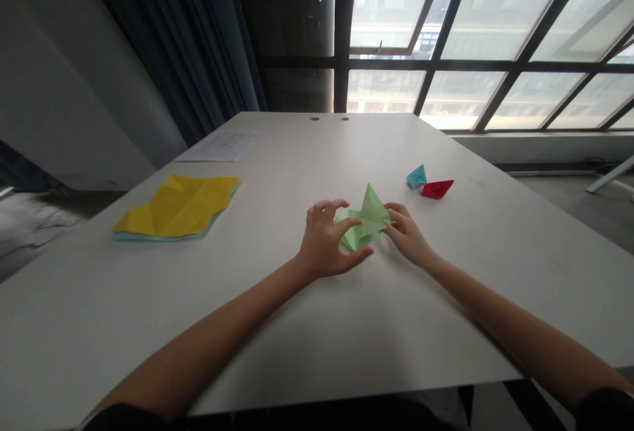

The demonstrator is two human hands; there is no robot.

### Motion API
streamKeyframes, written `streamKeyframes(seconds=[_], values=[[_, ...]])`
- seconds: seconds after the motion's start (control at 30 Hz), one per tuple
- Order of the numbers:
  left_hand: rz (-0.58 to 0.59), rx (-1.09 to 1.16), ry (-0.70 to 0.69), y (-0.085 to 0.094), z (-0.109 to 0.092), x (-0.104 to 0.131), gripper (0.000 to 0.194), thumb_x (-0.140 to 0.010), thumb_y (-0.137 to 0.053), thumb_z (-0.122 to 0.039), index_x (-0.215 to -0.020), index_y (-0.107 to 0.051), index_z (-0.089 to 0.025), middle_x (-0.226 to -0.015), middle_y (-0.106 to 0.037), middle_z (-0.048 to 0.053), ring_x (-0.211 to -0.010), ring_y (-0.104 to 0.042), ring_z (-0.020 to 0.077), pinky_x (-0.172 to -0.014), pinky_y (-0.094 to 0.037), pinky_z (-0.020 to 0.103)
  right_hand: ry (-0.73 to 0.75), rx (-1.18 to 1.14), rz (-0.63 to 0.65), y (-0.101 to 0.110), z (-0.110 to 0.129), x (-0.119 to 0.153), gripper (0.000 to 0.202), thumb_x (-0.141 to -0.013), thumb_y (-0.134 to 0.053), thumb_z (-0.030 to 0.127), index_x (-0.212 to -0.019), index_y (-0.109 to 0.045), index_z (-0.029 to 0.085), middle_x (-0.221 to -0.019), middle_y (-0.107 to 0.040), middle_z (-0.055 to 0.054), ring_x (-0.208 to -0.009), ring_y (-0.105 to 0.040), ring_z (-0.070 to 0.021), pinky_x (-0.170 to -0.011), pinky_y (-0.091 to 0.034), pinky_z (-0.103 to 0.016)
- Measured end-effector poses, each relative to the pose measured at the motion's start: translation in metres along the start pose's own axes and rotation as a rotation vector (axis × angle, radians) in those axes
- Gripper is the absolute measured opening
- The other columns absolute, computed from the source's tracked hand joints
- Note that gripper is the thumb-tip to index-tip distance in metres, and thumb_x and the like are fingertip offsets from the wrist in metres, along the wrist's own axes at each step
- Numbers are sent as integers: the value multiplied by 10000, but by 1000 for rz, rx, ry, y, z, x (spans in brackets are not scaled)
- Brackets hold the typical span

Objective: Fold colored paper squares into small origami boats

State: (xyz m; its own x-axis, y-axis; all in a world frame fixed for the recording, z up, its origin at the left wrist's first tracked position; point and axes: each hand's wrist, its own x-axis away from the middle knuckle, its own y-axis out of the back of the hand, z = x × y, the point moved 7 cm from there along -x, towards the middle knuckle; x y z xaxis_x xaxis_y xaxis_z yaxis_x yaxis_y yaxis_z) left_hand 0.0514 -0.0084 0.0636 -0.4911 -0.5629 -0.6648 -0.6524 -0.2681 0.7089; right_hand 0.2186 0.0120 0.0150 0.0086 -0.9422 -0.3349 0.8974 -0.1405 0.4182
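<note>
A light green sheet of folded paper (366, 218) with a raised point is between my hands, just above the table or touching it; I cannot tell which. My right hand (403, 230) pinches its right edge between thumb and fingers. At its left side is my left hand (327, 236), fingers spread and thumb stretched out below the paper. One of those fingers lies over or against the green surface. Beyond my right hand lie a small folded blue paper piece (417, 177) and a red folded paper boat (438, 189), close together.
On the left of the white table (277, 325) lies a creased yellow sheet (181, 205) over light blue paper (198, 235). A printed white page (218, 146) rests farther back near the left edge. Dark curtains (198, 41) and windows stand behind the table.
</note>
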Motion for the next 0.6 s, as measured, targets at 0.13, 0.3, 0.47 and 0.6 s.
streamKeyframes(seconds=[0.13,0.3,0.47,0.6], values=[[69,30,95,-6,6,-2,316,-677,-592,-484,-835,-638,-214,-975,-597,83,-1016,-416,265,-887,-267,403,10,-20,2,1,2,0,157,-721,-551,304,-794,-637,194,-988,-508,-68,-886,-517,-195,-687,-472,-300],[20,134,330,5,29,-11,192,-804,-462,-301,-751,-607,-187,-774,-647,36,-768,-545,174,-820,-330,330,-167,-351,7,2,-11,-1,158,-705,-553,334,-734,-596,185,-662,-564,-5,-651,-534,-150,-638,-473,-288],[117,230,302,9,20,-18,343,-698,-571,-501,-807,-611,-179,-824,-642,53,-775,-568,193,-754,-381,292,-174,-552,-19,6,-11,-1,128,-667,-619,317,-691,-593,195,-627,-559,17,-607,-534,-132,-644,-481,-298],[245,163,235,-6,7,-12,393,-649,-607,-528,-835,-634,-183,-802,-646,70,-761,-573,219,-747,-373,314,-147,-572,59,-2,-7,3,133,-649,-655,300,-686,-598,185,-656,-574,15,-617,-544,-127,-644,-478,-291]])
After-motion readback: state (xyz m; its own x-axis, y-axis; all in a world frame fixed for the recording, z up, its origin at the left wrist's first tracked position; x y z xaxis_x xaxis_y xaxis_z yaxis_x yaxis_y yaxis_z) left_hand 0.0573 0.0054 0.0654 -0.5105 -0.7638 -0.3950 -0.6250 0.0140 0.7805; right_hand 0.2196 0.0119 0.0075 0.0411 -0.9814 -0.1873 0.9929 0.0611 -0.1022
